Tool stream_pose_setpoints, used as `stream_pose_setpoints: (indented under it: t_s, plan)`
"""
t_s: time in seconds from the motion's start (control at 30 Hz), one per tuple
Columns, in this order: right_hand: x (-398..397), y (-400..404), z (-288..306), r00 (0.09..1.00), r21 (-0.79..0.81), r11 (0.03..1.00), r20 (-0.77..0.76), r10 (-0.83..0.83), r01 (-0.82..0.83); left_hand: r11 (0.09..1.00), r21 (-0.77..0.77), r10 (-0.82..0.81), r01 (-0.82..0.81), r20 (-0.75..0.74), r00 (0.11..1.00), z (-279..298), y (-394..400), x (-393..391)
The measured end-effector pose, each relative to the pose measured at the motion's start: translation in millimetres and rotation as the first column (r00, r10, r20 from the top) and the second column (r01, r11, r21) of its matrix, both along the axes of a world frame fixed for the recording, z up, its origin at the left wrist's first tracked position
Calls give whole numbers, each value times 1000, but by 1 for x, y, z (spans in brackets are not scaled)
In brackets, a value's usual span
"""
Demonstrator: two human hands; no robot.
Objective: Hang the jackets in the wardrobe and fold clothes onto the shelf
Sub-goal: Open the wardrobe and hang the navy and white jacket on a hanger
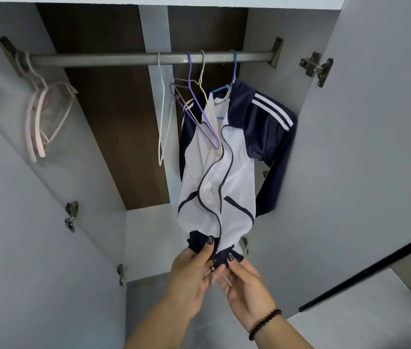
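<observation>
Zipping seems the step in hand: one jacket (220,157), hung on the blue hanger (229,79) above both hands, is pinched at its navy hem by the left hand (194,270) and right hand (243,280), so the zipper ends must be joined next, while about five spare hangers are counted higher up.

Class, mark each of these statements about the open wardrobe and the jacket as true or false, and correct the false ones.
1. The white and navy zip jacket hangs on a blue hanger. True.
2. Both hands hold the jacket's navy hem. True: left hand, right hand.
3. The jacket's zip is closed to the collar. False: it is open along the front.
4. The pink hangers hang at the right end of the grey metal rail. False: at the left end.
</observation>
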State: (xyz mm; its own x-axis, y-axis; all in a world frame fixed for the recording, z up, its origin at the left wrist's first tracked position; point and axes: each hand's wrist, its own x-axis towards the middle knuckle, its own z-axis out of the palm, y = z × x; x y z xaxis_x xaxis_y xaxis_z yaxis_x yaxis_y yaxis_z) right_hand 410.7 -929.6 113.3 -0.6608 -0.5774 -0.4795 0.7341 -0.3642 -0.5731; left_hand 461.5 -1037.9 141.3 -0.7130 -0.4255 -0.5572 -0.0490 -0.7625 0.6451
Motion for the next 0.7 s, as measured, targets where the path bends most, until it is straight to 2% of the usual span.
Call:
stream_pose_setpoints:
  t_s: [0.1,0.2,0.23,0.3,0.37,0.43,0.57,0.7]
  plan:
    - [-8,6,5,997,-15,1000,-69,-19,18,987,-161,-12,28,102,995,2,0,4]
    - [-12,12,7,999,-47,999,-49,21,-24,978,-204,-12,43,153,988,5,-1,6]
    - [-13,15,7,999,-79,996,-27,33,-35,981,-188,-7,39,164,986,6,-2,7]
    - [-13,18,9,998,-140,989,36,42,-37,998,-60,11,-4,114,993,9,-1,8]
    - [-13,19,12,995,-175,984,102,5,13,993,105,54,-57,28,998,15,0,9]
    - [-12,18,17,990,-178,981,134,-52,76,978,188,95,-89,-20,995,21,2,10]
    - [-11,12,27,995,-133,988,70,-69,78,974,210,102,-80,-99,990,30,4,10]
    - [-14,11,29,1000,-207,978,6,-19,20,996,93,31,-17,-147,989,35,1,12]
